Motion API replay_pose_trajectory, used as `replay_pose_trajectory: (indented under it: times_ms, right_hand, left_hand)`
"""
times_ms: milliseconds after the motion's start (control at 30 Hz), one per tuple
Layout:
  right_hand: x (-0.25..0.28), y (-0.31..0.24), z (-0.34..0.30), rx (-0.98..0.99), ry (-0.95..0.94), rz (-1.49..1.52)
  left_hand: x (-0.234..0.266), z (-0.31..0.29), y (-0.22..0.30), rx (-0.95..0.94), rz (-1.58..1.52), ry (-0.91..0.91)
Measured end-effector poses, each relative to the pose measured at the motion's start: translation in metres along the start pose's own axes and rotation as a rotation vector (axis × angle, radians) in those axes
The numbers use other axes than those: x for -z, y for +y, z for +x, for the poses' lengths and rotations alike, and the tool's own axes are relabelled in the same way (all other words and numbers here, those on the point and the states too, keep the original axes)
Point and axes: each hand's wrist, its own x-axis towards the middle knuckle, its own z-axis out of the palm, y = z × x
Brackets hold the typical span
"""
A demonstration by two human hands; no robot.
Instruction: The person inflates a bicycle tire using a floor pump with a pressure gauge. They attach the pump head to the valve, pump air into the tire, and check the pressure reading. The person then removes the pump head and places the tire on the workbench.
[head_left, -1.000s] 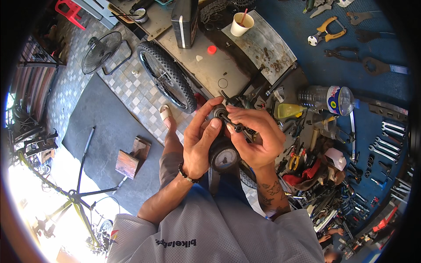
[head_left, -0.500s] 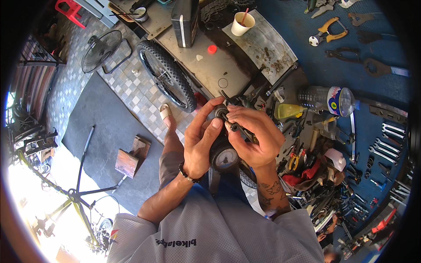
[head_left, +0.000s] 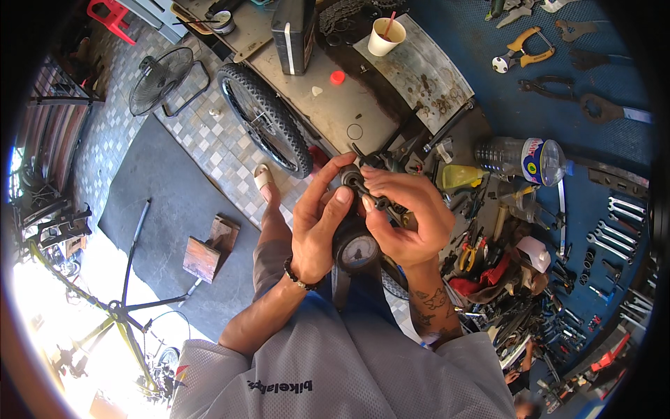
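Note:
Both hands are together in front of me, above a round dial gauge [head_left: 359, 251] with a dark rim. My left hand [head_left: 317, 227] pinches a small dark ring-shaped part [head_left: 352, 179] between thumb and forefinger, its round opening turned up. Fingertips of my right hand [head_left: 412, 213] press against that ring's right side. They also grip a dark narrow piece [head_left: 382, 203] with a round hollow end. I cannot tell whether the two pieces are joined, as the fingers cover much of both.
Ahead stands a workbench [head_left: 328, 108] with a paper cup [head_left: 386, 37], a black container [head_left: 293, 38] and a red cap [head_left: 338, 77]. A bicycle wheel [head_left: 262, 122] leans against it. Tools crowd the right, beside a plastic bottle [head_left: 534, 160]. A fan [head_left: 162, 80] stands left.
My right fingers have shifted slightly, and the narrow piece's hollow end has moved a little right. The ring's opening shows more plainly. My left hand has hardly moved.

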Motion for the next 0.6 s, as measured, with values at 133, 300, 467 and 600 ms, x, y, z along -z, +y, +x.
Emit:
replay_pose_trajectory:
  times_ms: [133,300,467,600]
  right_hand:
    - [-0.0014,0.0006,-0.0009,-0.061,0.071,0.082]
    - [-0.0004,-0.0002,0.0004,-0.068,0.058,0.092]
    - [0.0029,-0.0007,0.0039,-0.038,-0.002,0.040]
    - [0.0016,0.0013,0.0055,-0.024,-0.006,0.036]
  left_hand:
    - [0.0002,-0.0002,0.0016,0.012,0.024,-0.013]
    - [0.0012,0.0019,0.0005,0.012,0.035,-0.011]
    - [0.0010,0.0026,-0.0006,0.002,0.014,-0.015]
    - [-0.0003,0.0030,-0.0004,0.004,-0.020,-0.012]
